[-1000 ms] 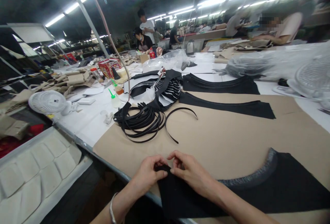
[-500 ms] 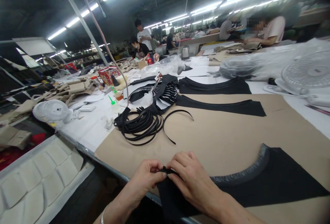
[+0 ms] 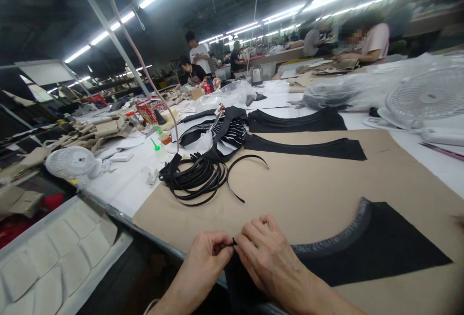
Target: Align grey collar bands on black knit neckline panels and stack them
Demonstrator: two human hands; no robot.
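Black fabric pc (image 3: 395,242) on tan sheet (image 3: 300,184), end in tight pinch btwn fingers of L hand (image 3: 206,259) & R hand (image 3: 268,252).

passable: tan sheet (image 3: 297,194) | left block: strap coil (image 3: 192,172) | far block: black panel (image 3: 326,150)

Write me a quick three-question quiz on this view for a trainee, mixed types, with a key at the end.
1. True or false: the left hand and the right hand are both on the same black panel.

2. Multiple choice: which of these lies on the tan sheet?
A) the kettle
B) the coil of black strips
C) the white fan at the left

3. Fill in the blank: the grey strip runs along the panel's ____ edge.

Key: 1. True. 2. B. 3. Curved.
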